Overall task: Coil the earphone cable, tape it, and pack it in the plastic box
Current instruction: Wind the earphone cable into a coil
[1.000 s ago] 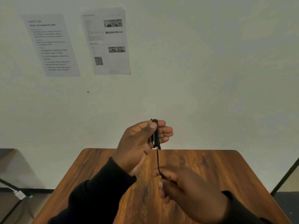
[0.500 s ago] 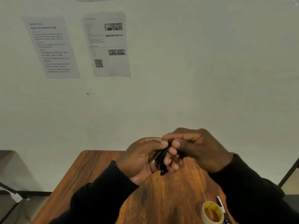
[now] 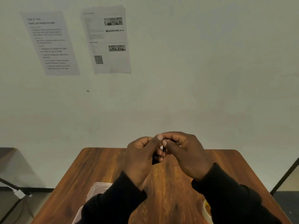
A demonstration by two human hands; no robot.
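- Now pinched between both hands: cable, bunched, raised above counter.
- Left hand and right hand pressed together on it.
- Box lower left, nearer left hand; tape lower right, nearer right hand.

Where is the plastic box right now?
In the head view the plastic box sits on the wooden table at lower left, partly hidden under the left sleeve.

Wooden table, plastic box, tape roll on it
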